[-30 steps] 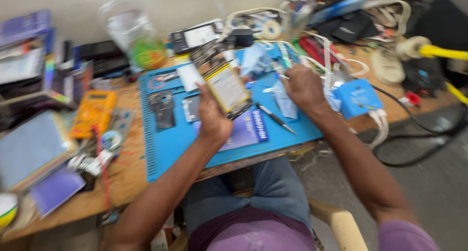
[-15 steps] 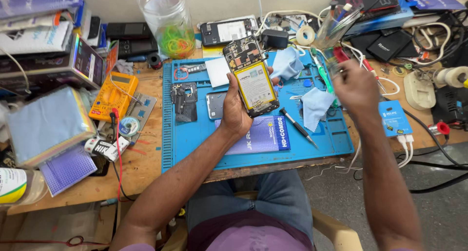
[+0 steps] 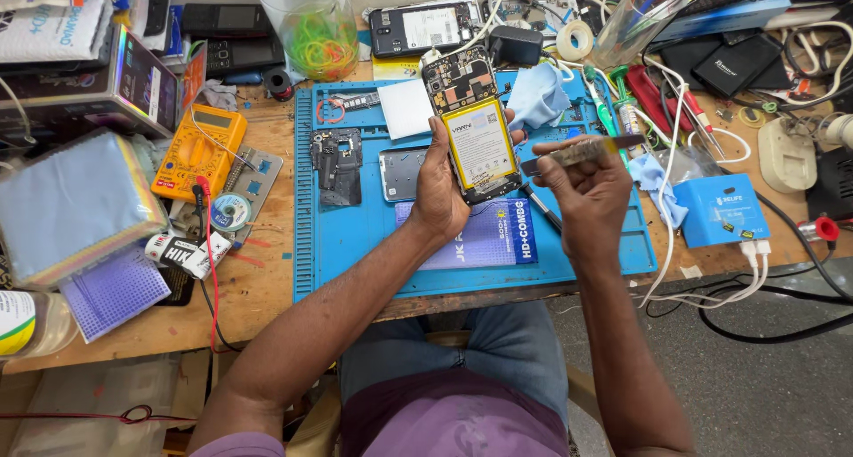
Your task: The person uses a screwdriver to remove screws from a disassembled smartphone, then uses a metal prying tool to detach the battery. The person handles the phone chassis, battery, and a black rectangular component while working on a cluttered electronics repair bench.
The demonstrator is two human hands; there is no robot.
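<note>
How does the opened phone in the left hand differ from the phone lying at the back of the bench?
The opened phone is held upright in the left hand above the blue mat; the back phone lies flat on the bench, untouched. The held one shows a bare circuit board and a yellow battery; the back one shows a dark body with a pale panel. Both are slim rectangular handsets.

One opened phone [image 3: 475, 124], one multimeter [image 3: 197, 151], one jar [image 3: 313, 22], two hands.

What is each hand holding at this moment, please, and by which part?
The left hand grips the opened phone by its lower half, fingers round the edges. The right hand pinches a thin flat tool near its middle.
</note>
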